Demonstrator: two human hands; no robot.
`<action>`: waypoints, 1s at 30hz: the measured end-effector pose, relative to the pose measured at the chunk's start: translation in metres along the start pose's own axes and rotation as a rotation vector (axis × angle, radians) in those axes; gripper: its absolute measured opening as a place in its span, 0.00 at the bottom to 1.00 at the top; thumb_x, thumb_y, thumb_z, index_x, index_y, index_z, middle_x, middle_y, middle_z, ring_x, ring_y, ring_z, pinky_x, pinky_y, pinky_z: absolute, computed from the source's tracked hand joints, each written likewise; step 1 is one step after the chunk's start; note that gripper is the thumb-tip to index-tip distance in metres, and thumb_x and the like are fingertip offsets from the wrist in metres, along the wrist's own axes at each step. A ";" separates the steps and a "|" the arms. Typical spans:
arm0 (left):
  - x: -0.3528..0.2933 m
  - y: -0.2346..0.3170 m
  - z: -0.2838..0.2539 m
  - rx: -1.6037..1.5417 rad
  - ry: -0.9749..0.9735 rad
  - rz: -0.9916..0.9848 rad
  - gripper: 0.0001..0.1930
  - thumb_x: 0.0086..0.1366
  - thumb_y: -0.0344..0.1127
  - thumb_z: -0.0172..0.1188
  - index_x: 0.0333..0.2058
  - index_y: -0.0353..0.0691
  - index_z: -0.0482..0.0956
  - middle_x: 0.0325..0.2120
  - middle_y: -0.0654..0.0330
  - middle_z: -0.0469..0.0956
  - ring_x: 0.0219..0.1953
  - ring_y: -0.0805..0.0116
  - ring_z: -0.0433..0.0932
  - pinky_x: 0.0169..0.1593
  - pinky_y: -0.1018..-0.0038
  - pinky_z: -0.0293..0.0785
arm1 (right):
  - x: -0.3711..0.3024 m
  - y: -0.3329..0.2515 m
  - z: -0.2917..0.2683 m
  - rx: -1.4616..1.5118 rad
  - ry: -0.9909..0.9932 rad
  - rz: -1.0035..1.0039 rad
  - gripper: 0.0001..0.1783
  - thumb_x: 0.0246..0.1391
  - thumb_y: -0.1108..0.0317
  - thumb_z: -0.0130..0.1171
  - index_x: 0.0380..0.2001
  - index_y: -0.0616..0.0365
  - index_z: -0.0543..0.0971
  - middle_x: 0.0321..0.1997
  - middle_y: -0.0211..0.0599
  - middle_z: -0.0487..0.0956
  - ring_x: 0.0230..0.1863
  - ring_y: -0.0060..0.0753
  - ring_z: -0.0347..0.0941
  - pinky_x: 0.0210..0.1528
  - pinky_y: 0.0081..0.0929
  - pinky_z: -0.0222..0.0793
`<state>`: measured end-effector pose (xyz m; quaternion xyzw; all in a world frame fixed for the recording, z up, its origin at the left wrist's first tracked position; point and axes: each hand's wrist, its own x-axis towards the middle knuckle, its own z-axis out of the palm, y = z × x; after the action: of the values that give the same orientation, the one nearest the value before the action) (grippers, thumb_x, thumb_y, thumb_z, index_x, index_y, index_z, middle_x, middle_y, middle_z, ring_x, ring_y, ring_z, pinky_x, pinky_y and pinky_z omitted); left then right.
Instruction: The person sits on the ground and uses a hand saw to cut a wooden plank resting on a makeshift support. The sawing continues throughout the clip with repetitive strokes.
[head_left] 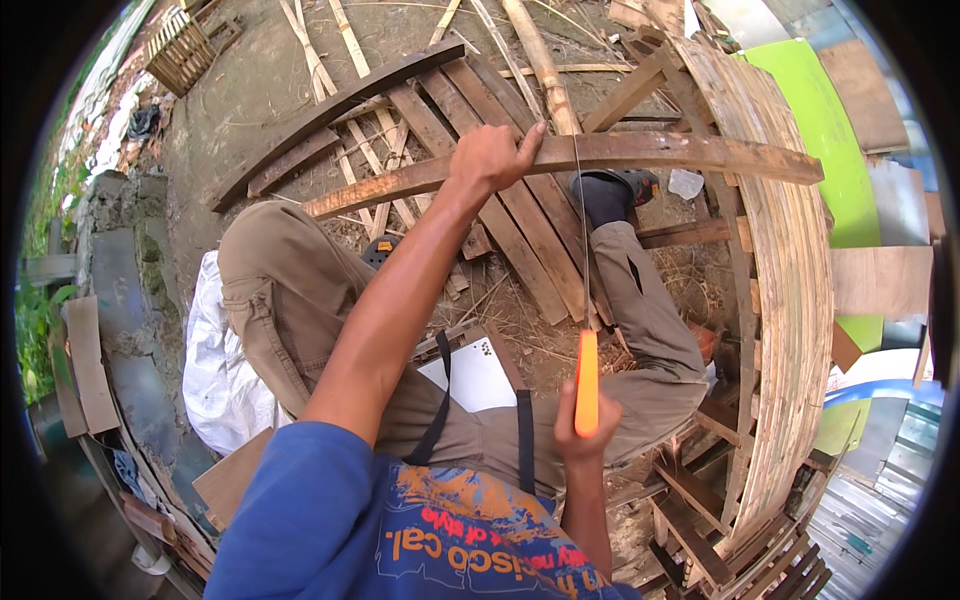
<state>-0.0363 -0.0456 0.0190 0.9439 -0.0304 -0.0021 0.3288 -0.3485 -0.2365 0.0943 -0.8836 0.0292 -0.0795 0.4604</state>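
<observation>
My right hand [590, 425] is closed round the orange handle of a handsaw [587, 370]. The thin blade, seen nearly edge-on, runs away from me to a long wooden board [690, 152] and meets it right of my left hand. My left hand [495, 157] grips the top of that board, fingers wrapped over it and thumb pointing to the right. The board lies crosswise in front of me, its right end over a bench of wooden slats [775, 270]. Whether the blade has cut into the wood, I cannot tell.
Several brown planks [520, 235] lie under and beyond the board. A bamboo pole [540, 65] and thin strips stretch across the dirt ground. My bent legs frame the work. A white sack [225, 370] lies to the left, and a slatted crate [180, 50] stands far left.
</observation>
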 end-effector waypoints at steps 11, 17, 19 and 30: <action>-0.005 0.001 0.007 -0.008 0.153 0.033 0.38 0.73 0.64 0.42 0.21 0.36 0.85 0.19 0.39 0.80 0.26 0.38 0.82 0.35 0.50 0.78 | 0.172 -0.032 0.061 0.016 0.065 -0.109 0.10 0.53 0.72 0.63 0.22 0.66 0.75 0.18 0.53 0.75 0.20 0.51 0.76 0.27 0.40 0.69; 0.001 0.003 -0.002 -0.018 0.019 -0.020 0.39 0.71 0.65 0.43 0.23 0.32 0.85 0.20 0.37 0.79 0.30 0.36 0.82 0.38 0.49 0.78 | 0.162 0.066 0.069 0.055 0.020 -0.327 0.07 0.55 0.74 0.62 0.27 0.66 0.77 0.22 0.53 0.77 0.25 0.56 0.78 0.28 0.41 0.70; 0.006 0.003 -0.007 -0.035 -0.012 -0.038 0.40 0.71 0.65 0.44 0.24 0.29 0.85 0.24 0.35 0.80 0.33 0.35 0.83 0.42 0.49 0.78 | 0.161 0.040 0.071 0.048 0.033 -0.279 0.07 0.56 0.73 0.62 0.28 0.67 0.78 0.22 0.53 0.77 0.25 0.55 0.78 0.28 0.40 0.70; 0.017 0.005 -0.029 -0.084 -0.184 -0.085 0.41 0.71 0.65 0.41 0.39 0.23 0.84 0.43 0.29 0.80 0.51 0.36 0.79 0.58 0.51 0.73 | 0.174 -0.001 0.071 -0.007 0.040 -0.161 0.09 0.55 0.71 0.64 0.31 0.68 0.78 0.24 0.57 0.78 0.28 0.63 0.77 0.28 0.42 0.69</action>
<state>-0.0186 -0.0327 0.0456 0.9255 -0.0203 -0.1039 0.3635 -0.1650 -0.2001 0.0748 -0.8830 -0.0324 -0.1336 0.4489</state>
